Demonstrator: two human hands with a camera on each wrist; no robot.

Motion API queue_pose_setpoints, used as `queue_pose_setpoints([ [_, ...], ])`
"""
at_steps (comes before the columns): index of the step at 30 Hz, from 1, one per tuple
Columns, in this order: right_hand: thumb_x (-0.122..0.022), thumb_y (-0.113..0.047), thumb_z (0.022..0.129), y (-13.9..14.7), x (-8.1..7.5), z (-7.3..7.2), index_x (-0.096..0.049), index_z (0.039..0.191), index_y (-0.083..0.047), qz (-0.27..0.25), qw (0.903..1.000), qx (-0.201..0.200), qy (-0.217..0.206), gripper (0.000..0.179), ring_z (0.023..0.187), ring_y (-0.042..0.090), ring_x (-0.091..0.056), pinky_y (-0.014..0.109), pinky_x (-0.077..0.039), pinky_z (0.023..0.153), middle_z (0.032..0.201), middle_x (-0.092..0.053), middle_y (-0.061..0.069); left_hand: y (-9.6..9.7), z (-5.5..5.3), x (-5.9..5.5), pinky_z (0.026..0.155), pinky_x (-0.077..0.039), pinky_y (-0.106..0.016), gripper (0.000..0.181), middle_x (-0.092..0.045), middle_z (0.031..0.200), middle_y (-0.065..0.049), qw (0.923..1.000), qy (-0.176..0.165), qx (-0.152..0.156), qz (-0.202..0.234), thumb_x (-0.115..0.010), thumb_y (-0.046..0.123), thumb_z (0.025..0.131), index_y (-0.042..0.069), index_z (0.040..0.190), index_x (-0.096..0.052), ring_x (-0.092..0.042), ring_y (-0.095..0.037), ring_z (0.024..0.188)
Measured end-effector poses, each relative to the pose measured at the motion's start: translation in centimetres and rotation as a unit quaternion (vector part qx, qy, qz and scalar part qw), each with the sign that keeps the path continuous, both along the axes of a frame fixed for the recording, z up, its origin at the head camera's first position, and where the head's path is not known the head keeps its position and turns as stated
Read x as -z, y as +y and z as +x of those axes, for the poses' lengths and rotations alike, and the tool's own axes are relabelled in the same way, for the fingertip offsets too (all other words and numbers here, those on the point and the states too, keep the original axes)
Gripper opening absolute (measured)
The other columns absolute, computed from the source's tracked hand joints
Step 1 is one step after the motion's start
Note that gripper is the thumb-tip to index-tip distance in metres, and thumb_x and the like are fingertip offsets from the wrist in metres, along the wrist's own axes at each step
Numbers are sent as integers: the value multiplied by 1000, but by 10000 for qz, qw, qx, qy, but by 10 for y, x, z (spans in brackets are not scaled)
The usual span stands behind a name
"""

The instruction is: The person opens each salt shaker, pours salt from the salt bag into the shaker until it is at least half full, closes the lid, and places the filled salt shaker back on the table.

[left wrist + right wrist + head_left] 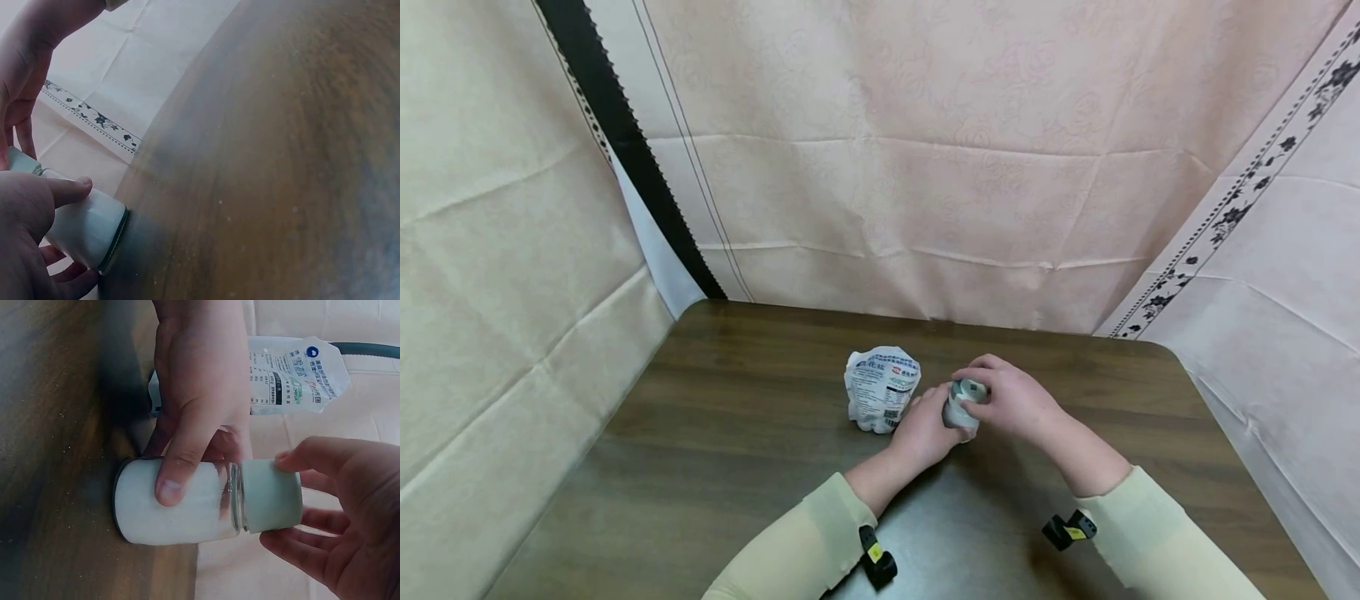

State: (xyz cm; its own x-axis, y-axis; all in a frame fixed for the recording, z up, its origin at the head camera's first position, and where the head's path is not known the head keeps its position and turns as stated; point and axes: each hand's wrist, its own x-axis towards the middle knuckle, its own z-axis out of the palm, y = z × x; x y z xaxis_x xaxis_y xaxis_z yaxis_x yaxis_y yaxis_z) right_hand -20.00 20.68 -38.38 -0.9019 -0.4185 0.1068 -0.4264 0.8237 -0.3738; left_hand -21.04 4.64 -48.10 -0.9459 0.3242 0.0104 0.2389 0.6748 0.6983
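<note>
A clear glass jar (137,503) full of white contents stands upright on the table, its pale green lid (272,495) at the neck. My left hand (923,429) grips the jar's body, thumb across the near side in the right wrist view. From above, my right hand (1017,402) holds the lid between thumb and fingers. In the left wrist view the jar (90,228) appears tilted, with its base edge near the table. Just left of the hands, a white printed bag (880,390) stands on the tabletop.
The brown wood-grain table (700,467) has rounded far corners. Pale patterned cloth (910,192) hangs behind it and along both sides. Both sleeves carry a small black wrist camera, such as the left one (877,562). White specks dot the tabletop in the left wrist view.
</note>
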Motion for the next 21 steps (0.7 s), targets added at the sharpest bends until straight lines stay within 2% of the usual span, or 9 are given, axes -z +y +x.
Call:
queue_pose_setpoints([
  [3, -78, -20, 84, 1, -1, 0, -71, 121, -15, 53, 9999, -108, -22, 38, 92, 21, -61, 42, -53, 81, 117, -60, 8, 0, 0, 0, 92, -48, -39, 75, -57, 132, -4, 10000, -12, 3, -29, -77, 44, 85, 15, 146, -45, -54, -21, 112],
  [13, -79, -27, 85, 0, 0, -2, -71, 119, -15, -213, 9992, 241, -242, 36, 96, 21, -61, 43, -52, 83, 116, -61, 6, 1, 0, 3, 92, -48, -40, 73, -57, 132, -2, 9999, 102, 10, 92, -78, 42, 84, 20, 146, -46, -54, -21, 113],
  [21, -78, -27, 86, -1, 0, -2, -71, 121, -16, -139, 9987, 347, -356, 37, 93, 20, -61, 41, -53, 81, 116, -60, 6, 0, 0, 2, 92, -48, -40, 73, -57, 132, -2, 10000, 81, 22, 28, -79, 42, 84, 20, 145, -46, -54, -20, 112],
])
